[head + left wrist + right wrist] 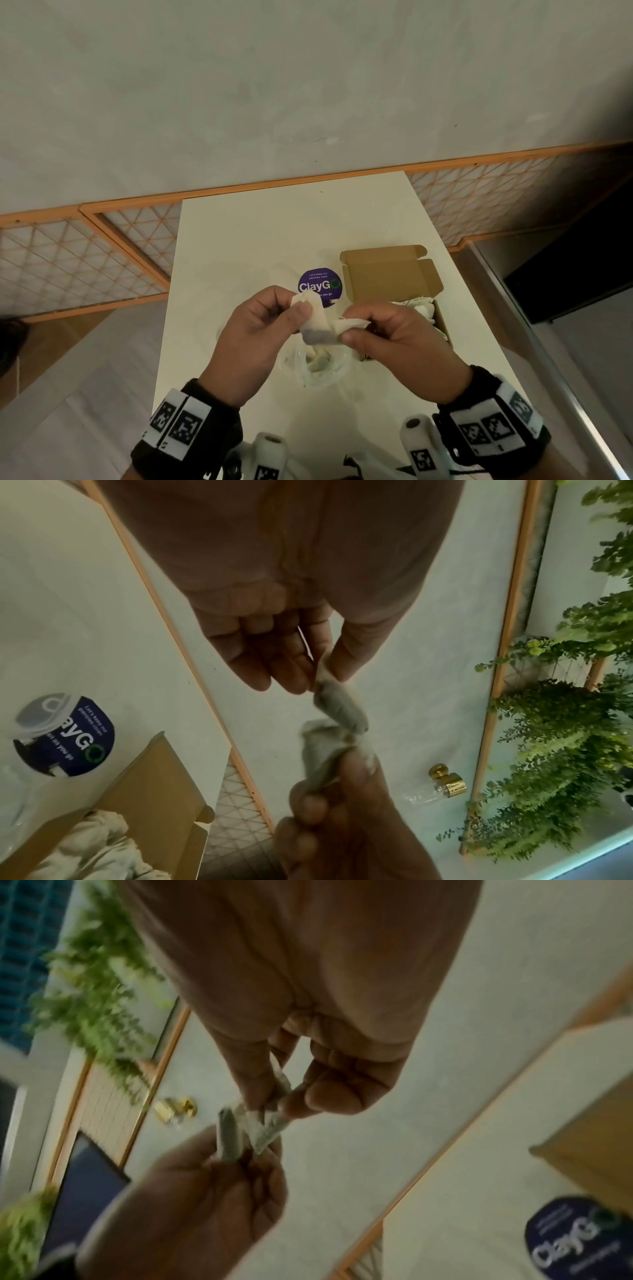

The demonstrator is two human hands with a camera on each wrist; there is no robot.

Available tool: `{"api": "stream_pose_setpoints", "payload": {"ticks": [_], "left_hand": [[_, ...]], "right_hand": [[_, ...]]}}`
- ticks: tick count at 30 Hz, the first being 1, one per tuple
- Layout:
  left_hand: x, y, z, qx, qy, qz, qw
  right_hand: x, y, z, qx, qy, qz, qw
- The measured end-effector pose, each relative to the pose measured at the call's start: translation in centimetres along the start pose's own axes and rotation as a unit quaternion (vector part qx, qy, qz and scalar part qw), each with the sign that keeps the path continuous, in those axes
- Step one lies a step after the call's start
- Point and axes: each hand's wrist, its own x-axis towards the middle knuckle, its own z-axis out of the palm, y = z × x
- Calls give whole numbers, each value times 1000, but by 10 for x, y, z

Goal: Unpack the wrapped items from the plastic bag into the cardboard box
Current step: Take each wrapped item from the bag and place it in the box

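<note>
Above the white table [239, 240], the left hand [253, 329] and the right hand [394, 339] hold one wrapped item [317, 325] between them; the left thumb and fingers pinch its upper end, the right thumb and fingers pinch the twisted paper at its other end; both hands are raised clear of the tabletop; below them lies the clear plastic bag [322, 368] with pale wrapped pieces inside; to the right stands the open cardboard box [390, 277], lid flap upright, with crumpled white wrapped items [419, 306] in it; a round purple sticker [320, 286] sits on the table just left of the box.
</note>
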Motion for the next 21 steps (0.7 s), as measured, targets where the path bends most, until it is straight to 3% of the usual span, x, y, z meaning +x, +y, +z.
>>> {"api": "stream_pose_setpoints", "payload": {"ticks": [4,10,13,17,21], "left_hand": [[-1,-5,-1,17,-4,-15,1000],[-9,-10,8,36,-31,-28,998],[-13,-11,9,43,-45,-19,998],[-18,-10,6,71,-46,12,996],[-18,-9,5,113,-19,32,993]], "right_hand": [[4,-5,-3,155,36,31,987],[16,-5,5,373,66,66,923],[20,-5,7,357,92,79,926],[23,3,11,234,142,103,956],[22,3,16,177,139,98,969]]}}
